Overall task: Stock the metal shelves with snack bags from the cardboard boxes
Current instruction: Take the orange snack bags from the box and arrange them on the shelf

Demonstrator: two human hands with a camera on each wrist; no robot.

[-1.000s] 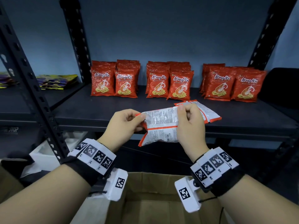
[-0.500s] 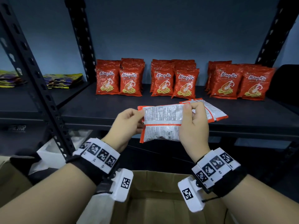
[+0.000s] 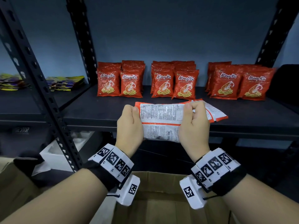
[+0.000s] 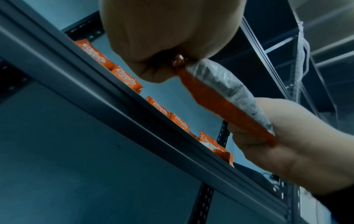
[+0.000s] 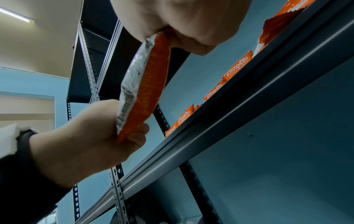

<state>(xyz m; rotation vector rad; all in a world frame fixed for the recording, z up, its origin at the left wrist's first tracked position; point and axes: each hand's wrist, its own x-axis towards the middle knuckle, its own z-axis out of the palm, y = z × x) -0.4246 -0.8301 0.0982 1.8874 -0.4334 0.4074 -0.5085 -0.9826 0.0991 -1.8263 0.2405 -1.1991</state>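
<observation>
Snack bag (image 3: 161,122) stretched between left hand (image 3: 129,126) and right hand (image 3: 194,125), each pinching one end

A blue-grey wall (image 3: 161,29) rises behind the grip, framed by black perforated uprights (image 3: 80,38) of the racking. Above and left of the grip, in the right wrist view, a pale ceiling (image 5: 38,45) carries a lit strip light (image 5: 15,14). A window blind (image 5: 25,104) hangs below it.
</observation>
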